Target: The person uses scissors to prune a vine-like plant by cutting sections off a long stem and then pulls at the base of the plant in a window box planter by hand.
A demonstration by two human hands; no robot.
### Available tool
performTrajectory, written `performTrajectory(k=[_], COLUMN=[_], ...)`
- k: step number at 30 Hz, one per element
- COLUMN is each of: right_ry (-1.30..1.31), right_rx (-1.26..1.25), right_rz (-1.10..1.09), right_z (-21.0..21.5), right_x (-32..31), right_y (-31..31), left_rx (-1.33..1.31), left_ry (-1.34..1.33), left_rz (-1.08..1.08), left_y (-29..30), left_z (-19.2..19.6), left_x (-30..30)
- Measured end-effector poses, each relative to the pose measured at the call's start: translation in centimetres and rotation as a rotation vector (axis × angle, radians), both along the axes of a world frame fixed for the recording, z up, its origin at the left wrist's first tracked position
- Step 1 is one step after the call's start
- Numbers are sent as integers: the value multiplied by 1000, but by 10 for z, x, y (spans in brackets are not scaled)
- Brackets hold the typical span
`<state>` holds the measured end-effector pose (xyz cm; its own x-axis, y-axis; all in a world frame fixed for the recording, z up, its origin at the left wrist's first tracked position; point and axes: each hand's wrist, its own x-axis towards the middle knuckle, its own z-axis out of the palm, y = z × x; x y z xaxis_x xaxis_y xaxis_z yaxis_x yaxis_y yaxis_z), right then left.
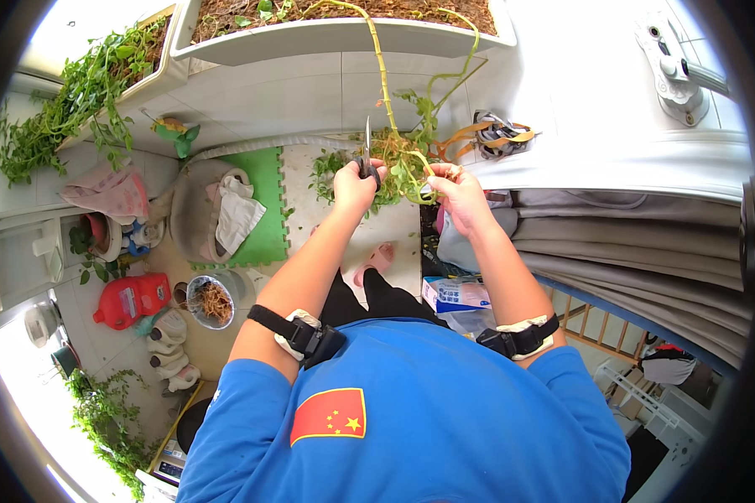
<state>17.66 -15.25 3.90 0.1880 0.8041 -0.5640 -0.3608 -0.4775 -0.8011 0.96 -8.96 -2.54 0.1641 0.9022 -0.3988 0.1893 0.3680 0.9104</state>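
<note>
My left hand (pixel 355 188) is closed round a pair of black-handled scissors (pixel 367 138), whose blades point up and away from me. Just to its right, the fingers of my right hand (pixel 461 198) pinch a pale green stem near a curled, leafy end. That stem belongs to a trailing vine (pixel 382 71), which hangs over the front of a white planter trough (pixel 335 44) filled with brown soil. A tangle of leaves and yellowish stems gathers between and beyond my hands, apart from the scissor blades as far as I can see.
To the left, a second planter (pixel 155 80) spills green leaves. Below stand a grey padded pet bed (pixel 195 210) on a green foam mat (pixel 264 197), a red jug (pixel 134 300) and a bucket (pixel 235 289) holding dry stems. Grey curtains (pixel 621 226) hang at right.
</note>
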Motion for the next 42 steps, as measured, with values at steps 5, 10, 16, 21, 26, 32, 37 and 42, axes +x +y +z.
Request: performTrajectory(k=[5,10,16,21,26,32,37,42], right_ry=[-52,-62,9,60,-41,-283,-731,-942], right_rx=[-1,42,58,100,103,54,-112,-379], right_rz=[76,97,70,72,65,-57,-69,550], right_z=[17,36,47,54,23,-31,-85,-140], right_x=[-4,-6,4,3,18,26,45,54], right_y=[-7,-8,-3,7,27,52,23,-25], left_rx=[75,53,-39,-58,-130,-59,-49,-40], left_ry=[-113,-81,-169,-124,-265,-120,-117,-122], left_rz=[-28,-161,-248,-355,-339,-369,-356,-344], left_y=[6,22,25,29,28,32,32,32], left_z=[-15,7,27,36,39,39,36,35], left_x=[10,22,7,-2,-35,-44,-50,-48])
